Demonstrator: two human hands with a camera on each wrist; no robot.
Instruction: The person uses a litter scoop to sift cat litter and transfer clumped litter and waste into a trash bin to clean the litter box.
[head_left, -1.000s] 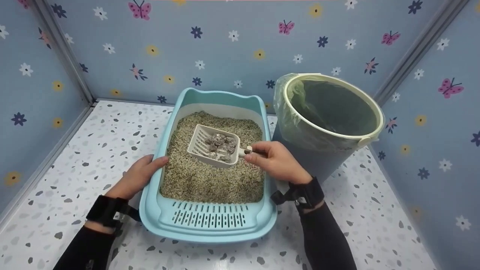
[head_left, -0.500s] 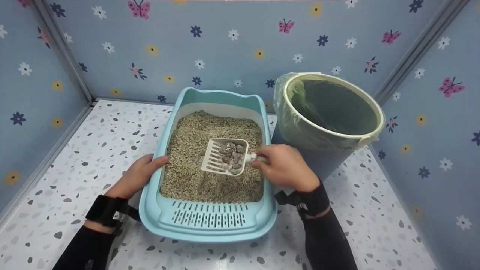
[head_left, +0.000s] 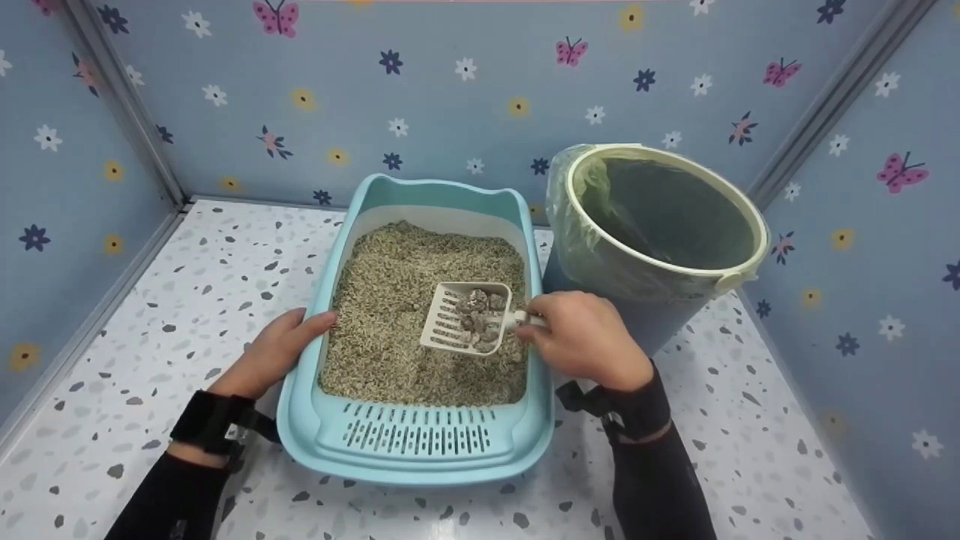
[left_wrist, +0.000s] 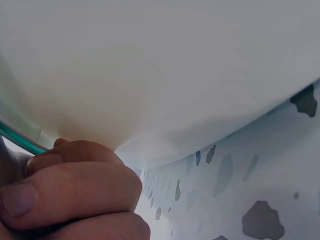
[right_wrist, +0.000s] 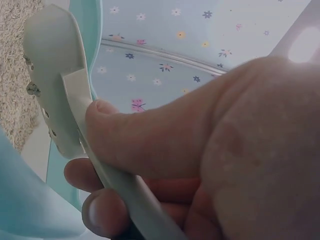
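Note:
A light blue litter box (head_left: 442, 469) stands on the floor, with brownish litter (head_left: 420, 382) in it. My left hand (head_left: 277, 349) grips its left rim, thumb over the edge; in the left wrist view the fingers (left_wrist: 75, 190) curl below the rim, against the outer wall. My right hand (head_left: 581, 334) holds a cream slotted litter scoop (head_left: 442, 326) by its handle. Greyish clumps (head_left: 480, 311) lie in the scoop, close over the right part of the litter. In the right wrist view, thumb and fingers wrap the scoop's handle (right_wrist: 130, 195).
A tall bin (head_left: 622, 315) with a cream rim and a translucent liner bag (head_left: 592, 240) stands right of the box, behind my right hand. Flowered blue panels (head_left: 450, 112) enclose the back and sides. The floor (head_left: 187, 300) is white with grey specks.
My right hand has moved the scoop to the right and a little toward me, turning it so its slotted front faces left. The left hand has stayed at the rim.

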